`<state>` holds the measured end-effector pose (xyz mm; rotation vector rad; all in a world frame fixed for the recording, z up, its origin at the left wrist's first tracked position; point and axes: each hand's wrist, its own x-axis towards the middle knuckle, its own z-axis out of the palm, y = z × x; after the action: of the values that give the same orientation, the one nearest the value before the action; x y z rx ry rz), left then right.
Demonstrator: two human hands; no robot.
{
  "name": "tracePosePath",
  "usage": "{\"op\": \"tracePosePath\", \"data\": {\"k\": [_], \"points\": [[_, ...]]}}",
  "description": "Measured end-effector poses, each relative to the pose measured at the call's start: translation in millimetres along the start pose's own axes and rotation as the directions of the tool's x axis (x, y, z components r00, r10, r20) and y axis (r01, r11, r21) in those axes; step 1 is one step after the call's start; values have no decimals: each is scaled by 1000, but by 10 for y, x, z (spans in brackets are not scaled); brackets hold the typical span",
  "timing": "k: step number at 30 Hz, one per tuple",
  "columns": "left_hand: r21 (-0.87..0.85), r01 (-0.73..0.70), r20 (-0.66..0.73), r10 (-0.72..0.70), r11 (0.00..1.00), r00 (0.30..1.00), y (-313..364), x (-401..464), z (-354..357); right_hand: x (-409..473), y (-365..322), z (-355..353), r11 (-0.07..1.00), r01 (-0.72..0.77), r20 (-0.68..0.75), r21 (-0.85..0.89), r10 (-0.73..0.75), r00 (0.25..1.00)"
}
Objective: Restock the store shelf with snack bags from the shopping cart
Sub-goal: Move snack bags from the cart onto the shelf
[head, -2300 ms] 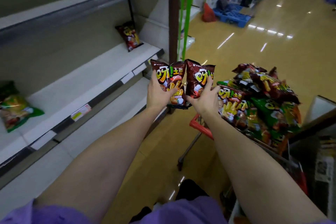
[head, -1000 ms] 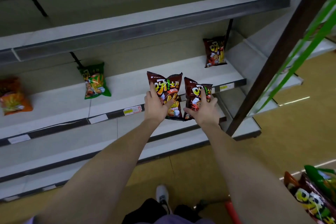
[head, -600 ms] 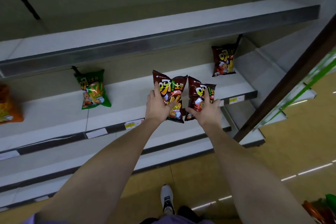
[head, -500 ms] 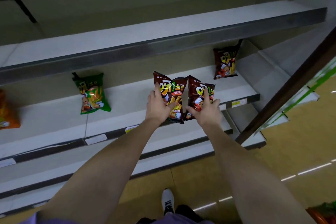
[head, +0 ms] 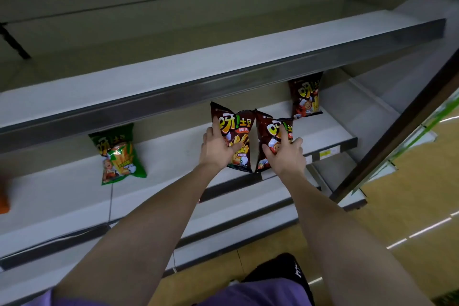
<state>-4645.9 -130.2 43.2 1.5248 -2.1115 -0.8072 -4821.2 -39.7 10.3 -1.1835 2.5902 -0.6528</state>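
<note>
My left hand (head: pixel 215 148) grips a dark brown snack bag (head: pixel 236 131) upright over the front part of the middle shelf (head: pixel 173 159). Close beside it, my right hand (head: pixel 286 154) grips a second brown snack bag (head: pixel 269 136), fingers spread across its front. The two bags almost touch each other. Whether their bottoms rest on the shelf I cannot tell. The shopping cart is out of view.
A brown bag (head: pixel 305 97) leans against the back wall at the shelf's right end. A green bag (head: pixel 119 154) lies to the left, and an orange bag (head: pixel 3 196) shows at the left edge. The upper shelf's (head: pixel 223 77) metal lip overhangs. A dark upright post (head: pixel 397 129) stands right.
I turned from the cart to the shelf. Both hands carried the two brown bags forward and now hold them over the middle shelf's front part.
</note>
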Motion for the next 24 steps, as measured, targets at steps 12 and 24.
{"op": "tracePosePath", "data": {"k": [12, 24], "points": [[-125, 111, -22, -115, 986, 993, 228, 270, 169, 370, 99, -172, 966, -192, 44, 176, 187, 981], [-353, 305, -75, -352, 884, 933, 381, 704, 518, 1162, 266, -111, 963, -185, 172, 198, 151, 973]]}}
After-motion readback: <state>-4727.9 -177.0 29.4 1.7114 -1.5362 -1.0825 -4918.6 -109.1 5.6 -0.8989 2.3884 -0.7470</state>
